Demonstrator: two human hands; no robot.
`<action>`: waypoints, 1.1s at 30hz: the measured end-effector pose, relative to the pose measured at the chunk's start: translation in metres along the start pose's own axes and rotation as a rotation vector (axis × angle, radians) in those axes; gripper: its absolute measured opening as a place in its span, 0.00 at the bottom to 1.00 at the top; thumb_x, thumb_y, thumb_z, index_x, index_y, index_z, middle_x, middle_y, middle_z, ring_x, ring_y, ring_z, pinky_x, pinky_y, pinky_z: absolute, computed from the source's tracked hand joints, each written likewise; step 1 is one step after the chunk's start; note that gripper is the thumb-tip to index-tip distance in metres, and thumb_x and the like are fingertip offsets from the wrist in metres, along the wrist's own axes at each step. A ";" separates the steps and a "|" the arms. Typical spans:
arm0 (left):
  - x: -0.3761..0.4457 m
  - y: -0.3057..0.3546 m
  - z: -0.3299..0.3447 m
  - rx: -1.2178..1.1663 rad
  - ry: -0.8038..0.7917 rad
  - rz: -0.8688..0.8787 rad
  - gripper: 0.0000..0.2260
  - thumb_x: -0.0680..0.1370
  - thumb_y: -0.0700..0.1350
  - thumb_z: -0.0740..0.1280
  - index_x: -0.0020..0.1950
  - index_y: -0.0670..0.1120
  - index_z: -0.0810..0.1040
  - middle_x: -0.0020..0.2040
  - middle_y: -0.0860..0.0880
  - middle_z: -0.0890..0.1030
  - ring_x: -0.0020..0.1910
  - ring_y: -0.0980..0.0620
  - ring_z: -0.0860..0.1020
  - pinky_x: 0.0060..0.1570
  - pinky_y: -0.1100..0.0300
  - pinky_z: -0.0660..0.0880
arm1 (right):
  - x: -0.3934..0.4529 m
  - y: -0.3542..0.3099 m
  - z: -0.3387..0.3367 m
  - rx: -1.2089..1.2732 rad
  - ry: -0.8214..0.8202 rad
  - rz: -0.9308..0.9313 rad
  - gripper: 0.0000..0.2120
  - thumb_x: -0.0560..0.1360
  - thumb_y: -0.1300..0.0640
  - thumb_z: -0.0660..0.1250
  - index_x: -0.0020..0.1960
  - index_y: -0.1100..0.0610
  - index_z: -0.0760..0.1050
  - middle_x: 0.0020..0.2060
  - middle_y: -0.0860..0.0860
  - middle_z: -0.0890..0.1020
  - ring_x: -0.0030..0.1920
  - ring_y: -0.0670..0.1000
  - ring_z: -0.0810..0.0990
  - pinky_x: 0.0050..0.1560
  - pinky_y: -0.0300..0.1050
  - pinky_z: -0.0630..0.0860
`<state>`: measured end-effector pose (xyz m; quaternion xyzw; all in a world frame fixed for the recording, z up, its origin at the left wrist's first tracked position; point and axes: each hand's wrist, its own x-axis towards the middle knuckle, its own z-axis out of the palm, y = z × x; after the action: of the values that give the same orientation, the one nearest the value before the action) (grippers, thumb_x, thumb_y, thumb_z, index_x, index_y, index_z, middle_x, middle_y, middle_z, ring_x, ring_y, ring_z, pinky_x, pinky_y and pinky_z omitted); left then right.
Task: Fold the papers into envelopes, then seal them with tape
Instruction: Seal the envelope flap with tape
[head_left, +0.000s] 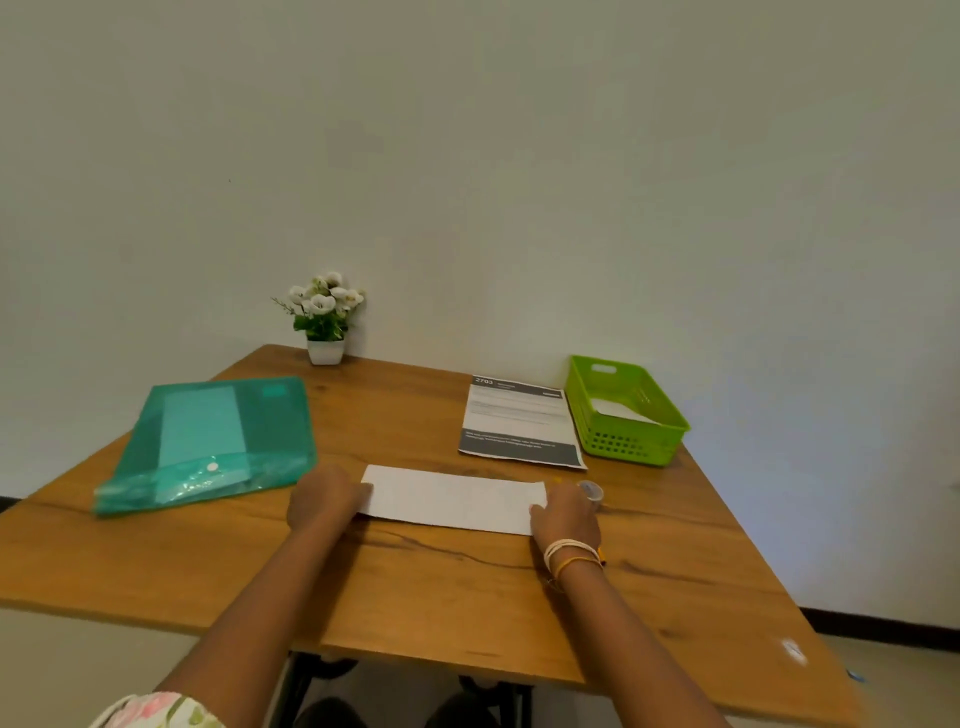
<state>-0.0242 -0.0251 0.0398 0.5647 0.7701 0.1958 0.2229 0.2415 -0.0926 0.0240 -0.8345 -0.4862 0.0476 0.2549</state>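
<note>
Hands, left (326, 498) and right (563, 514), press folded paper (453, 499) ends on table (467, 587).

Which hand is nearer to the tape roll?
Right. The right hand sits at the folded paper's right end, just beside the tape roll; the left hand is at the paper's far left end.

Folded paper (453, 499) flat on table (467, 587), left hand (324, 496) pressing left end, right hand (566, 514) right end. Tape roll (591, 490) beside right hand. Green basket (626, 410) far right.
</note>
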 end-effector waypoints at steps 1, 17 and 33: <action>-0.002 0.000 0.004 0.050 0.044 0.031 0.14 0.75 0.55 0.68 0.46 0.44 0.79 0.43 0.45 0.82 0.43 0.46 0.80 0.40 0.56 0.76 | 0.000 0.001 -0.001 -0.045 0.019 -0.010 0.11 0.76 0.52 0.66 0.55 0.56 0.77 0.55 0.55 0.79 0.57 0.56 0.77 0.50 0.47 0.77; -0.057 0.045 0.078 -0.349 0.160 0.722 0.10 0.78 0.48 0.66 0.57 0.47 0.79 0.58 0.48 0.78 0.53 0.52 0.76 0.48 0.63 0.73 | 0.007 0.033 -0.012 0.410 0.242 -0.169 0.09 0.76 0.62 0.66 0.54 0.58 0.81 0.47 0.56 0.78 0.48 0.55 0.77 0.47 0.42 0.72; -0.040 0.039 0.073 -0.762 0.003 0.601 0.07 0.73 0.42 0.73 0.51 0.44 0.85 0.50 0.53 0.82 0.49 0.58 0.79 0.41 0.75 0.73 | -0.027 -0.029 0.038 0.645 0.115 -0.443 0.08 0.74 0.58 0.69 0.52 0.52 0.81 0.46 0.46 0.83 0.45 0.42 0.80 0.42 0.33 0.78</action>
<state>0.0582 -0.0484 0.0058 0.6400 0.4469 0.5204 0.3462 0.1918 -0.0892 0.0001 -0.5878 -0.5994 0.0948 0.5350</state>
